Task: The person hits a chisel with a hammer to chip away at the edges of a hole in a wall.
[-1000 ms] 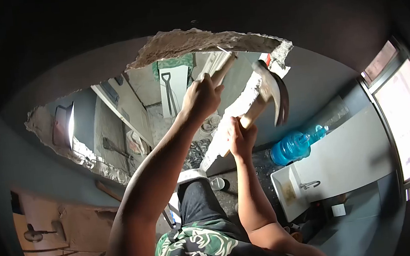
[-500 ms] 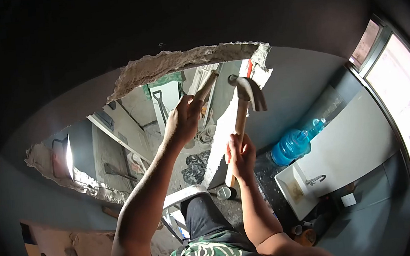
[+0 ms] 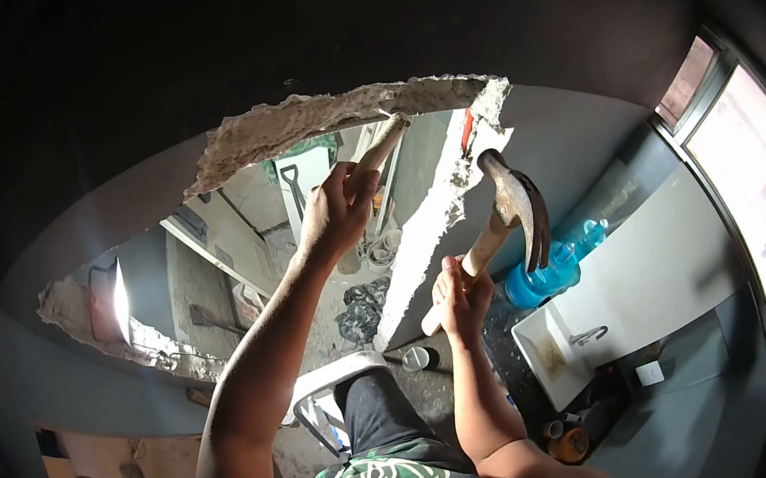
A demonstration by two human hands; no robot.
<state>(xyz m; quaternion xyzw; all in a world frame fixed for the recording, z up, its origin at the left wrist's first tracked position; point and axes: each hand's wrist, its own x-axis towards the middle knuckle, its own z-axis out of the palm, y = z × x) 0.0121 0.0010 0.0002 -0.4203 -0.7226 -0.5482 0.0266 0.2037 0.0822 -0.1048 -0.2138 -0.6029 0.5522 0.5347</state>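
Observation:
My left hand point(image 3: 336, 214) is closed round the thick pale handle point(image 3: 383, 147) of a tool. Its small dark end meets the broken upper edge of the wall opening point(image 3: 298, 127); what kind of tool it is I cannot make out. Lower and to the right, my right hand point(image 3: 462, 298) grips the wooden handle of a claw hammer point(image 3: 513, 199). The hammer's metal head is tilted, claw pointing down to the right, apart from the left-hand tool. Beside the hammer head runs the brightly lit, ragged right edge of the opening point(image 3: 432, 220), with a red strip point(image 3: 467, 129) near its top.
Blue water bottles point(image 3: 544, 283) and a stained sink point(image 3: 551, 356) with a tap lie at right, below a window point(image 3: 745, 167). Through the opening I see a shovel point(image 3: 293, 188) and a black plastic bag point(image 3: 364, 310). A white-edged stand point(image 3: 345, 367) is by my leg.
The hammer has swung right and down, its head tilting away from the left-hand tool. My left hand has raised its tool slightly to the broken edge.

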